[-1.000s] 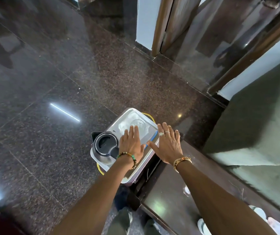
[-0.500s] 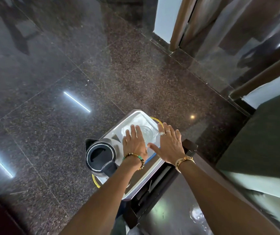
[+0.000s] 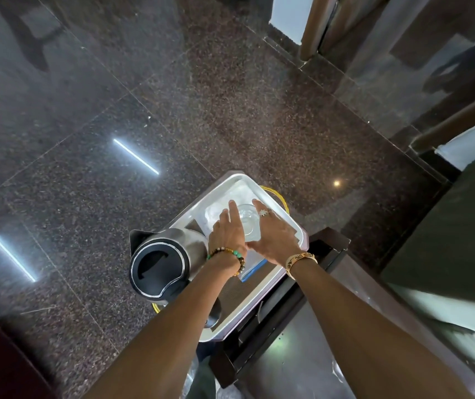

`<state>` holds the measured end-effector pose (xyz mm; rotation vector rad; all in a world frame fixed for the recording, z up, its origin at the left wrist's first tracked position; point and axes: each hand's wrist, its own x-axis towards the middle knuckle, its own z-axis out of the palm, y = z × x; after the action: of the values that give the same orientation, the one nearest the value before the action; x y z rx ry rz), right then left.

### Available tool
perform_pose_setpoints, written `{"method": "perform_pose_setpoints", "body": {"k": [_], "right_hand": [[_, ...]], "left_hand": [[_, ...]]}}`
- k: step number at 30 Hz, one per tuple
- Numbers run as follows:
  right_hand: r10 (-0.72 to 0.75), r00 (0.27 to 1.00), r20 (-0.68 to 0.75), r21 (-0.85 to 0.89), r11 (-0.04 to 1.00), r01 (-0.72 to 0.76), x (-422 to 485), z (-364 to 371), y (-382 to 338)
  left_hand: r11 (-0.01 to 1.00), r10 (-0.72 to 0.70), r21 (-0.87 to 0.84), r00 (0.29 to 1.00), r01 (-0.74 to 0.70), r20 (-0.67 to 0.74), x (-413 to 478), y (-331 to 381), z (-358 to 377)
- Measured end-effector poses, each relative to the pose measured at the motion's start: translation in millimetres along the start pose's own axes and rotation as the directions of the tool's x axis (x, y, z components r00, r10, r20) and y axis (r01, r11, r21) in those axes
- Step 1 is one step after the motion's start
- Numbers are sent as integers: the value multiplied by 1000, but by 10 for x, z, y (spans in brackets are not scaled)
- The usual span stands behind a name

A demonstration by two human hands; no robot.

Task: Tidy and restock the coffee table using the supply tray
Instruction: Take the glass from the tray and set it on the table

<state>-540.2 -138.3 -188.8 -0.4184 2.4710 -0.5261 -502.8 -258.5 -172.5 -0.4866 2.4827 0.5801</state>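
Observation:
A silver supply tray [image 3: 224, 182] sits beside the end of the dark coffee table [image 3: 302, 358]. On it stand a steel kettle with a black lid [image 3: 160, 266] and a clear glass [image 3: 248, 223], which rests on clear plastic with a blue edge [image 3: 252, 273]. My left hand [image 3: 226, 230] lies against the left side of the glass with its fingers stretched forward. On the glass's right side is my right hand [image 3: 273, 236], wearing a ring, thumb reaching under toward the left hand. Whether the glass is lifted I cannot tell.
Something with a yellow rim [image 3: 276, 194] shows under the tray. Polished dark granite floor [image 3: 144, 110] spreads to the left and ahead. A dark green sofa [image 3: 461, 240] stands at the right. Door frames [image 3: 311, 30] are at the top right.
Both hands have moved from lying flat over the tray to flanking the clear glass. The camera has tilted further down over the tray.

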Motion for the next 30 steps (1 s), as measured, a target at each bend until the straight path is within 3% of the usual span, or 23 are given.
{"method": "perform_pose_setpoints", "body": {"k": [5, 17, 25, 30], "right_hand": [[55, 998, -18, 58, 997, -54, -11, 59, -30], [130, 985, -114, 123, 986, -116, -959, -706, -234], [99, 946, -307, 165, 985, -49, -1938, -1355, -380], [166, 909, -383, 177, 979, -105, -2535, -1407, -359]], "left_hand": [[994, -39, -107, 999, 35, -36, 22, 51, -10], [991, 106, -74, 989, -113, -99, -756, 517, -516], [966, 229, -59, 939, -252, -257, -1642, 1038, -912], [940, 320, -27, 907, -340, -272, -2107, 1231, -874]]}}
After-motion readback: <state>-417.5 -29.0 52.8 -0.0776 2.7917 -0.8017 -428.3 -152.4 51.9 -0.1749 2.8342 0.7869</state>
